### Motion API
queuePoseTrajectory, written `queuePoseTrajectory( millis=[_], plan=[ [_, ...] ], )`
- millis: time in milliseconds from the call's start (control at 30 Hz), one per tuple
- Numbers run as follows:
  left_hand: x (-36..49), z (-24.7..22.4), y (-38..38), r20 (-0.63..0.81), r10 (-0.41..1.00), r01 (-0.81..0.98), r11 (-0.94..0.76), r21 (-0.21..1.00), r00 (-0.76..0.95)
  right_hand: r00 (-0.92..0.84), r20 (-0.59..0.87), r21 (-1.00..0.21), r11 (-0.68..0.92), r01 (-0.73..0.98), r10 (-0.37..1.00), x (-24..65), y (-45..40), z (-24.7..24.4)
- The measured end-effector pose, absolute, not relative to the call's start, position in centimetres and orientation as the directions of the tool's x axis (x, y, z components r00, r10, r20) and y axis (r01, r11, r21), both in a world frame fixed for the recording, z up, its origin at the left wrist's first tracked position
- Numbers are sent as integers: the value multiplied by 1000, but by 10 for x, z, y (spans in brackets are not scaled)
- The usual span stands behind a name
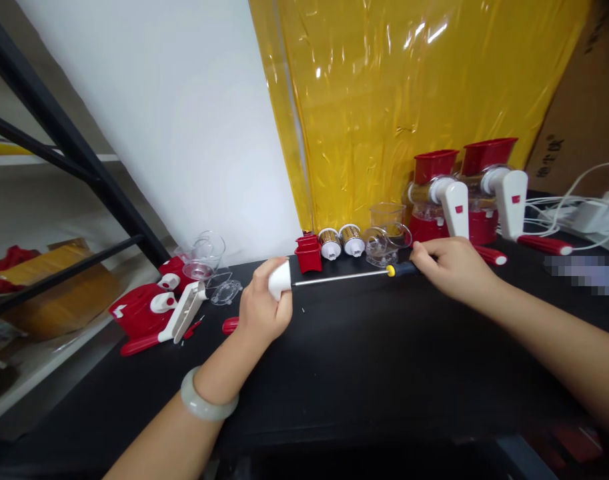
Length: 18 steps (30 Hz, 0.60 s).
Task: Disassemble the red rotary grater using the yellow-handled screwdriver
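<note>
My left hand [265, 303] is closed around a white plastic part [280, 280], mostly covered by the fingers. In my right hand [447, 265] is the dark handle of a screwdriver [341, 277] with a yellow collar. Its long metal shaft lies level and points left, with the tip at the white part; whether it sits inside a hole I cannot tell. A red handle [231, 325] lies partly hidden behind my left wrist. Just beyond the shaft stand red hoppers [309, 253] and two drum graters [353, 240] with white ends.
Two assembled red-and-white rotary graters [437, 193] stand at the back right, by white cables [559, 203]. Clear plastic housings [384, 240] sit behind the screwdriver. Red bases [144, 310], a white crank arm [187, 312] and clear parts lie left on the black table [374, 373].
</note>
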State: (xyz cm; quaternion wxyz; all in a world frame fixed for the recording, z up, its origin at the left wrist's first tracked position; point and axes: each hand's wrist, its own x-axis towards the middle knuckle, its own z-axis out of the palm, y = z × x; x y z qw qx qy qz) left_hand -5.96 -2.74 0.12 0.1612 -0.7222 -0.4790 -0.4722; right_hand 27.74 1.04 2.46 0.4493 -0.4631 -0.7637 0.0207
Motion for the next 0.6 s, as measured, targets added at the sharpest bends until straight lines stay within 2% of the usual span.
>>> queuePoseTrajectory(
  millis=[133, 267, 333, 400, 467, 533, 600],
  plan=[
    [-56, 8, -31, 723, 690, 773, -436, 461, -41, -153, 782, -320, 599, 734, 604, 274, 2, 22],
    [-45, 24, -36, 397, 899, 566, -233, 791, -184, -201, 864, -131, 591, 796, 461, 275, -5, 19],
    [-40, 31, -36, 225, 954, 445, -116, 888, -200, -223, 866, -95, 586, 805, 448, 276, -7, 18],
    [-38, 34, -35, 128, 975, 388, -49, 920, -180, -226, 859, -102, 585, 804, 459, 275, -6, 17],
    [-39, 33, -34, 122, 980, 405, -48, 913, -158, -211, 845, -148, 595, 790, 491, 273, -1, 17],
    [-41, 30, -34, 218, 965, 515, -114, 850, -146, -196, 794, -246, 600, 761, 575, 271, 8, 15],
    [-43, 28, -37, 378, 921, 700, -206, 684, -99, -197, 681, -380, 570, 728, 705, 273, 19, 14]
  ],
)
